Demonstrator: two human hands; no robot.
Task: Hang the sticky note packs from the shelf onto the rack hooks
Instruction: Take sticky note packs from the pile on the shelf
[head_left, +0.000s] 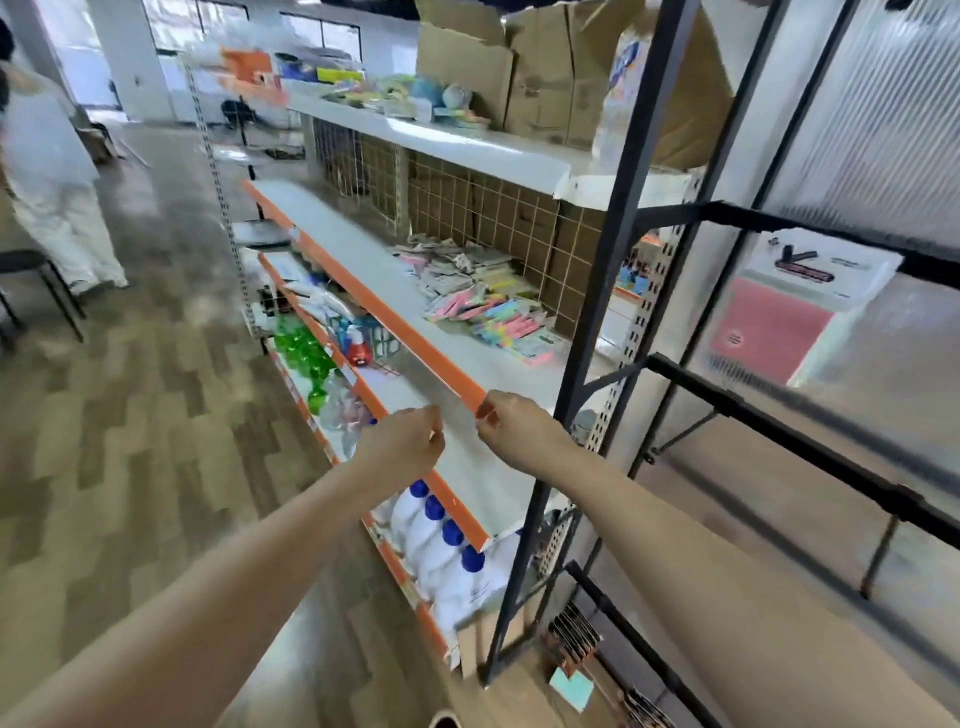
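Reaching toward the shelf (363, 249) | left hand (410, 441) and right hand (514, 423) with grip curled, fingertips pinched, contents too blurred to tell | sticky note packs (483, 296) piled mid-shelf, well apart | one pack (795, 312) hangs on rack (779, 441), edges smeared

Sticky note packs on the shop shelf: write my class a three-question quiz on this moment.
1. True or false: the sticky note packs lie in a pile on the orange-edged shelf.
2. Which hands hold a pack? A left hand B right hand C neither
3. What colour is the pack hanging on the black rack?

Key: 1 true. 2 C, both loosely curled, empty. 3 Pink.
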